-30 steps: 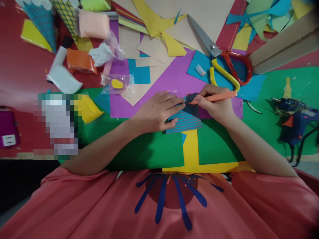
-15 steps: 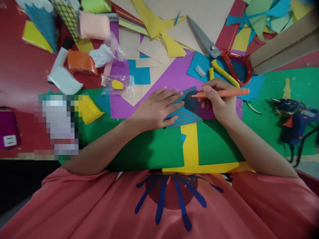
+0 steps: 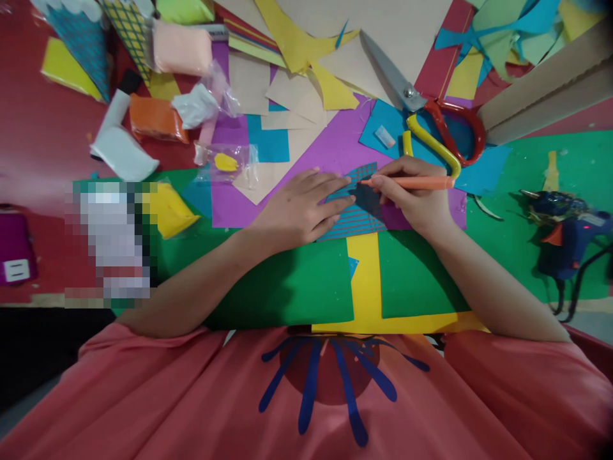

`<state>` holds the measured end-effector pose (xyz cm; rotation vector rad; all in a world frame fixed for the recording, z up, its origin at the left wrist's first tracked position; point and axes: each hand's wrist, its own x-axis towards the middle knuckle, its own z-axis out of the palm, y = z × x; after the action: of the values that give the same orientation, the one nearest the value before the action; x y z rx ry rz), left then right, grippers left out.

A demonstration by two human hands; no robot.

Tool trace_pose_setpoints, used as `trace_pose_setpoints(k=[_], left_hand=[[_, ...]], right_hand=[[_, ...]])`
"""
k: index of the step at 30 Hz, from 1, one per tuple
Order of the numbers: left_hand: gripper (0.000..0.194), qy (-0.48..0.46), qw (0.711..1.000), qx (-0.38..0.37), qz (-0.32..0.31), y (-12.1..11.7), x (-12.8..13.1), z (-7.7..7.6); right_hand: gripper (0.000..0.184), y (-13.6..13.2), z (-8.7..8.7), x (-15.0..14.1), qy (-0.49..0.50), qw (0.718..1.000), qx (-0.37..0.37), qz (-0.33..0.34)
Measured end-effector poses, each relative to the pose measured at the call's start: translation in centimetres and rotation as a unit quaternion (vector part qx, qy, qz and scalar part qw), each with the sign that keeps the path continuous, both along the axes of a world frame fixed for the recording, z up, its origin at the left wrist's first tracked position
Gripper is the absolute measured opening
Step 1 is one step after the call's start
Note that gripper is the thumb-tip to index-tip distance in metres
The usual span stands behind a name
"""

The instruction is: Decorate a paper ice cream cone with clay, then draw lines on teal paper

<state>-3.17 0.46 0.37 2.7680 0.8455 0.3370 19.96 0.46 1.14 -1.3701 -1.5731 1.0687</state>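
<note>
An orange felt-tip pen is pinched in my right hand, its tip pointing left and down at a blue piece of paper. Reddish lines run across that paper, with some crossing ones near its right and upper side. My left hand lies flat over the paper's left part, fingers stretched out and slightly apart, and hides some of it. Beneath are a purple sheet and a green sheet. Big scissors with red and yellow handles lie just beyond my right hand.
On the right a blue glue gun with a cable rests near a cardboard piece. Paper scraps lie at the back. Clay packets and decorated paper cones stand at the left, beyond a yellow packet.
My right hand and the felt-tip pen have shifted a little to the left over the paper. The blue paper has turned or slid slightly, and my left thumb has drawn closer to the fingers.
</note>
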Motion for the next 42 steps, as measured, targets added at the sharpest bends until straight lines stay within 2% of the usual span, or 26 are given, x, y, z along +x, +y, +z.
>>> trace_pose_setpoints(k=[9,19,24,29,37,42], left_hand=[[0.036,0.018,0.998,-0.056,0.017,-0.01,0.11,0.13],[0.037,0.028,0.999,-0.038,0.021,-0.02,0.06,0.00],[0.036,0.020,0.998,-0.052,0.024,-0.02,0.09,0.07],[0.036,0.022,0.999,-0.034,0.019,0.01,0.11,-0.02],[0.038,0.025,0.997,-0.074,0.027,-0.05,0.19,0.29],[0.038,0.027,0.997,-0.071,0.025,-0.13,0.10,0.14]], right_hand=[[0.020,-0.01,-0.06,-0.03,-0.019,1.000,0.006,0.011],[0.023,0.07,0.12,0.33,-0.050,0.998,0.017,0.028],[0.025,0.14,0.01,0.34,-0.041,0.999,0.012,0.033],[0.030,0.15,-0.01,0.32,-0.036,0.999,-0.001,0.034],[0.037,0.34,-0.04,0.32,-0.013,0.997,-0.011,0.075],[0.036,0.25,-0.15,0.32,0.021,0.999,-0.003,0.028]])
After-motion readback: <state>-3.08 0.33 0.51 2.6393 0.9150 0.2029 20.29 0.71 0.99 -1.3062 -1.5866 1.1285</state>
